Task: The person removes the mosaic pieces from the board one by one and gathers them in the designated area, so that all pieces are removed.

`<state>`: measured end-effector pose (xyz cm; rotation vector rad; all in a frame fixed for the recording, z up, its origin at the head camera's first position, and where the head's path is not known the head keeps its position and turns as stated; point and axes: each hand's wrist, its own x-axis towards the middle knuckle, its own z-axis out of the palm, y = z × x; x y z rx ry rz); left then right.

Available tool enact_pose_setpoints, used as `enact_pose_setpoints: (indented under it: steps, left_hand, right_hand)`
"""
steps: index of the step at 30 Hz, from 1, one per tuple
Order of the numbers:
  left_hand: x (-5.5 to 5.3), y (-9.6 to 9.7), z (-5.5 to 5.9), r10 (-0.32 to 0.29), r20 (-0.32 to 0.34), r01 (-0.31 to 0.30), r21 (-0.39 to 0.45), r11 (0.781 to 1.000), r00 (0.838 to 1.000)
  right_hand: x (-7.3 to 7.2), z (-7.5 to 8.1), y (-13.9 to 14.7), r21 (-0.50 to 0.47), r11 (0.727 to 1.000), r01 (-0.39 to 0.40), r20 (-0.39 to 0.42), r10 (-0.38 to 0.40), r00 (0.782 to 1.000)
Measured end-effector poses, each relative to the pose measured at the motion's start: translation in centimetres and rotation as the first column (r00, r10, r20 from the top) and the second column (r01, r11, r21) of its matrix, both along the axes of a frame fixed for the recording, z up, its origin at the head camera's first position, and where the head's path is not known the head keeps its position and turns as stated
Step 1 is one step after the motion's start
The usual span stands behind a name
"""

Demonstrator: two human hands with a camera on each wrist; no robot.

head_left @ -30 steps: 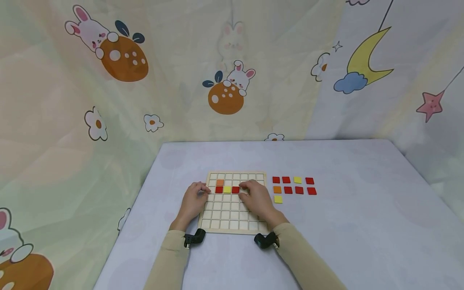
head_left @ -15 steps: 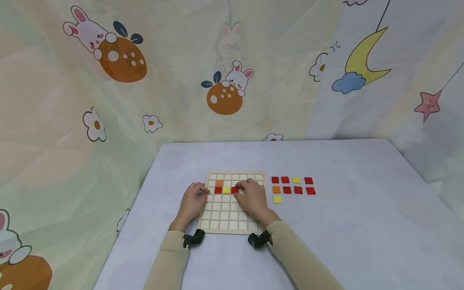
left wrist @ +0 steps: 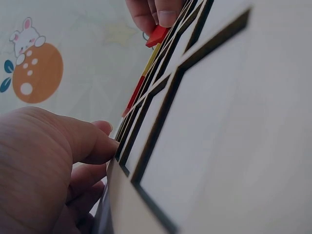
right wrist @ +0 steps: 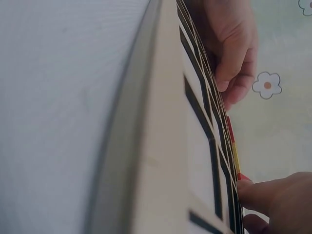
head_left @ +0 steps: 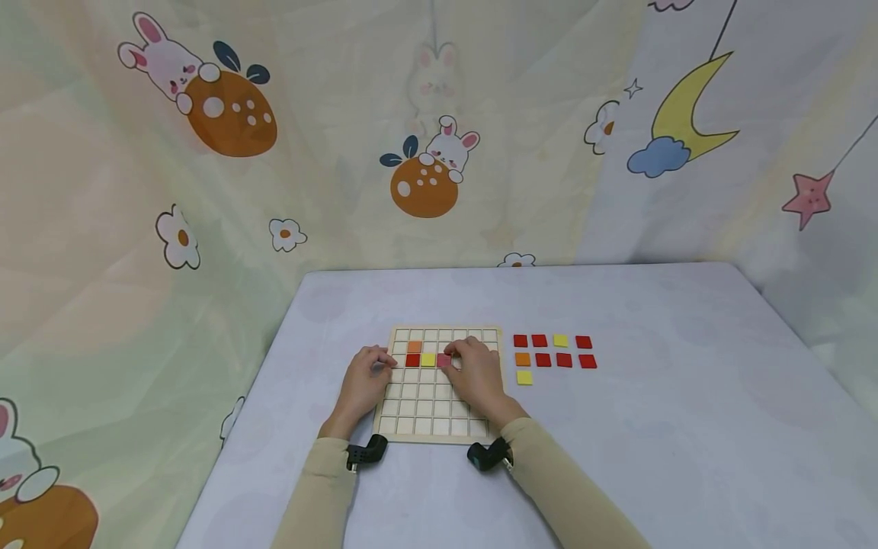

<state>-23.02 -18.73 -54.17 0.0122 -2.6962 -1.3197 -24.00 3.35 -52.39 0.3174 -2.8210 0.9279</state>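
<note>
Nearest: two tan sleeves (head_left: 312, 496), one black wrist camera (head_left: 367, 451) at each cuff. Two bare hands. Left hand (head_left: 363, 383): fingers bent, touching the left edge of the board; cannot tell whether it grips or only rests there. Right hand (head_left: 478, 381): finger and thumb pinch one red tile (left wrist: 156, 36), tilted at the board's surface, to the right of the seated yellow tile; it looks pinkish in the head view.

One square grid board (head_left: 439, 439), pale, wood-like, with a plain rim and dark grooves between cells. Three tiles seated in it: one orange tile (head_left: 414, 346), directly below it one red seated tile (head_left: 412, 360), then the seated yellow tile (head_left: 428, 360) to that one's right. All tiles flat, square, smooth. The right hand blocks part of the board's right side.

Right of the board, nine loose tiles, rows of four, four and one: six loose red tiles (head_left: 564, 360), two loose yellow tiles (head_left: 524, 377), one loose orange tile (head_left: 523, 359).

Beneath, a pale lavender tabletop (head_left: 686, 457). Farthest, a creased fabric backdrop (head_left: 343, 91): printed rabbits on orange fruits, one yellow moon, one pink star.
</note>
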Motion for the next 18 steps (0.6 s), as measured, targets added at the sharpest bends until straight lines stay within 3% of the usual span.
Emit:
enact_pose_setpoints:
  steps: [8, 18]
  left_hand:
    - [0.02, -0.01, 0.17, -0.001, 0.002, 0.001, -0.007, 1.000, 1.000]
    - [-0.01, -0.03, 0.14, 0.000, 0.007, 0.000, -0.011, 1.000, 1.000]
  right_hand:
    - [-0.19, 0.14, -0.09, -0.067, 0.997, -0.037, 0.023, 0.038, 0.999]
    - [-0.21, 0.26, 0.10, -0.032, 0.998, -0.063, 0.025, 0.063, 0.998]
